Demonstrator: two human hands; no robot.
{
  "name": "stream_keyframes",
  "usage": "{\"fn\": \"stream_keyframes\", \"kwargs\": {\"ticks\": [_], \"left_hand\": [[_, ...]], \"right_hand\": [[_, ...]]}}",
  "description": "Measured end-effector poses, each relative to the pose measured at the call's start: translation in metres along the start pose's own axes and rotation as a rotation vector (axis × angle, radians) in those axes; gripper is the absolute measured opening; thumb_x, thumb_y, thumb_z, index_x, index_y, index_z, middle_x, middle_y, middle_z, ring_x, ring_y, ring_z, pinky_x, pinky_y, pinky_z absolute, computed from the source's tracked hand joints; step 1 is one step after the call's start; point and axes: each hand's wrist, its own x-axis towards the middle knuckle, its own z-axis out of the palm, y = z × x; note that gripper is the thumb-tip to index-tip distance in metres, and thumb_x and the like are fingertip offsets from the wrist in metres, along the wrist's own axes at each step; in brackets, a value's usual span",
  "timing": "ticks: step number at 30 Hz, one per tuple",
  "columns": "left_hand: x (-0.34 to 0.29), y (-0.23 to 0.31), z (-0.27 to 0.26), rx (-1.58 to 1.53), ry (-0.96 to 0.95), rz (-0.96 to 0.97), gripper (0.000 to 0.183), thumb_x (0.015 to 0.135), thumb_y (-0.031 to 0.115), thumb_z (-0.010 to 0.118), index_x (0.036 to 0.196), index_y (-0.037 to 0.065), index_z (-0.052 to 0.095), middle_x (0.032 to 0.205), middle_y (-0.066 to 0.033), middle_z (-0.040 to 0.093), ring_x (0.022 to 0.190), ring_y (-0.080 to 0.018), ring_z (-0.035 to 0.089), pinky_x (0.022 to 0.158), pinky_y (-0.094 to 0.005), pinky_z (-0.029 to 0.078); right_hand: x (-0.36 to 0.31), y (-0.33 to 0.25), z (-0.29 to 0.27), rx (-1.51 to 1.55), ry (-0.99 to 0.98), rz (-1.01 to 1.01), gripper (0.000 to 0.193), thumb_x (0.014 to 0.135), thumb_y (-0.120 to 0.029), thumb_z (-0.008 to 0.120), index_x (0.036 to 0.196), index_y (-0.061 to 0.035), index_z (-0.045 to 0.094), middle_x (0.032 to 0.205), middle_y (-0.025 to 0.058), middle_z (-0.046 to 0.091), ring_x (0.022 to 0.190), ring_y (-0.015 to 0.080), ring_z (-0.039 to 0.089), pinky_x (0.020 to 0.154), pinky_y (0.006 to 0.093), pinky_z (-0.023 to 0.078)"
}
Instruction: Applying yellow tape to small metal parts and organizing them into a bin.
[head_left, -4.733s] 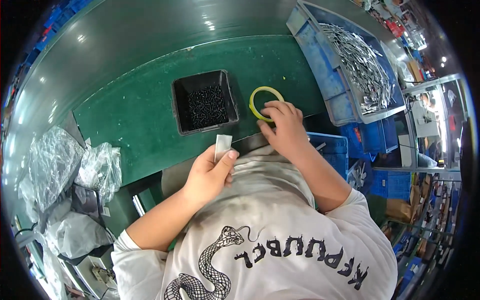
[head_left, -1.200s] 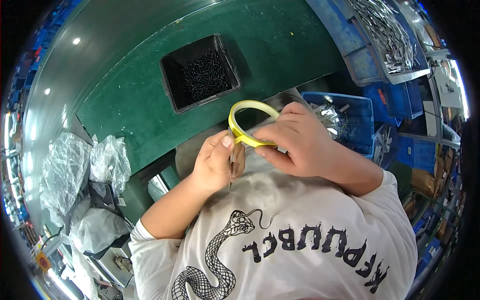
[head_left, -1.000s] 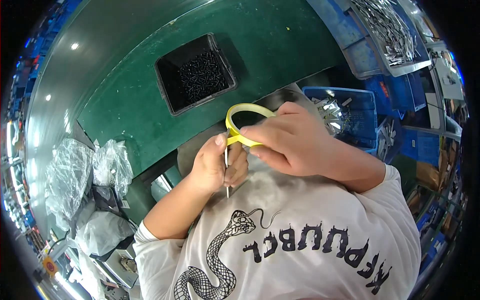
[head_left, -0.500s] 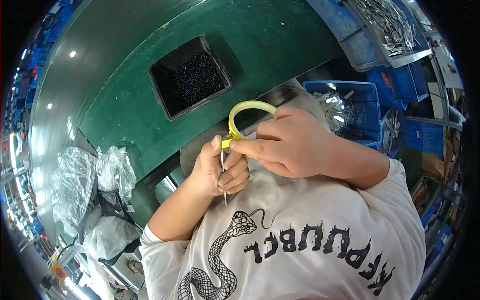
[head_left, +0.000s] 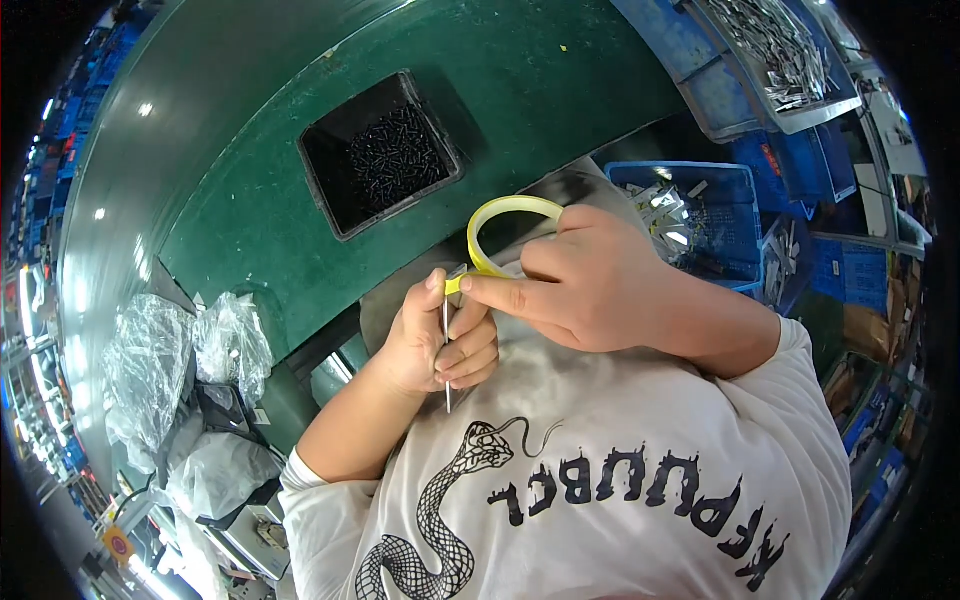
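Just in front of my chest, my left hand (head_left: 440,340) is closed around a thin flat metal strip (head_left: 447,375), which points down toward my shirt. A roll of yellow adhesive tape (head_left: 478,232) hangs from my right hand (head_left: 595,285), whose fingers are wrapped round its far side. My right index finger points left, its tip touching a short yellow tape end (head_left: 453,286) at the top of the strip. My left thumb tip lies against that same tape end. Part of the roll is hidden behind my right hand.
On the green table (head_left: 540,90) stands a black bin (head_left: 325,180) full of small black cylindrical parts. At right, a blue crate (head_left: 690,172) holds shiny metal pieces, below a tray (head_left: 845,108) of metal strips. Clear plastic bags (head_left: 150,360) lie at left.
My right hand and the tape roll have shifted slightly to the right, away from my left hand. More of the tape between roll and strip shows. My left hand stays in place.
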Motion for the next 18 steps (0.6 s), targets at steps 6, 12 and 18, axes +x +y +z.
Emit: {"fn": "stream_keyframes", "kwargs": {"ticks": [6, 12, 18], "left_hand": [[0.0, 0.0, 0.002, -0.005, 0.018, -0.004, 0.062, 0.096, 0.068, 0.037, 0.064, 0.016, 0.038, 0.042, 0.002, 0.033, 0.032, -0.0106, 0.029, 0.033, -0.0259, 0.027], [0.001, 0.0, 0.0, -0.002, -0.021, 0.001, 0.061, 0.097, 0.068, 0.036, 0.065, 0.016, 0.038, 0.042, 0.0019, 0.034, 0.032, -0.0109, 0.029, 0.033, -0.0261, 0.027], [0.001, 0.006, 0.007, 0.142, -0.008, 0.059, 0.056, 0.099, 0.064, 0.036, 0.075, 0.014, 0.04, 0.051, -0.0007, 0.039, 0.038, -0.0111, 0.032, 0.037, -0.0253, 0.027]], "right_hand": [[0.002, 0.0, 0.003, 0.0, 0.04, -0.008, 0.045, 0.073, -0.016, 0.07, 0.118, -0.0188, 0.072, 0.064, -0.0064, 0.042, 0.054, 0.0121, 0.043, 0.057, 0.0293, 0.035], [-0.001, 0.004, 0.012, 0.096, 0.044, 0.033, 0.046, 0.075, -0.014, 0.07, 0.12, -0.0195, 0.071, 0.065, -0.0061, 0.047, 0.055, 0.0137, 0.046, 0.058, 0.0299, 0.037], [-0.002, 0.008, 0.015, 0.112, 0.055, 0.039, 0.047, 0.077, -0.014, 0.069, 0.124, -0.0201, 0.069, 0.065, -0.006, 0.049, 0.054, 0.0145, 0.046, 0.058, 0.0307, 0.037]]}}
